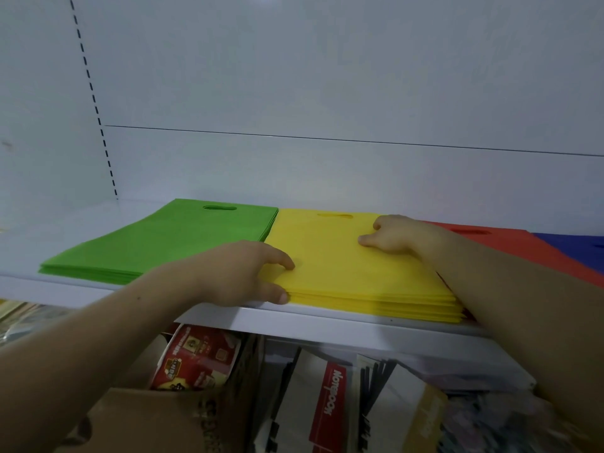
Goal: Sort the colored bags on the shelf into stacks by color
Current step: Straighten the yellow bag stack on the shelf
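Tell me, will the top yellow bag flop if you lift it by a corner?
Probably floppy: the flat yellow cut-out-handle bags look like thin sheets, many layers making a low stack. Likely light too. Pushed, layers may slide apart: the front edges already sit uneven, and the left hand pinches one corner.

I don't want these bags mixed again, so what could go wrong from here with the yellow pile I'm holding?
The yellow stack lies at the front edge of the shelf with its layers fanned; a tug could spill bags onto the goods below. Your left hand pinches only its front corner while your right hand rests on top, so lower bags may stay behind. It abuts the green stack and the red stack, so a sideways shove could disturb them.
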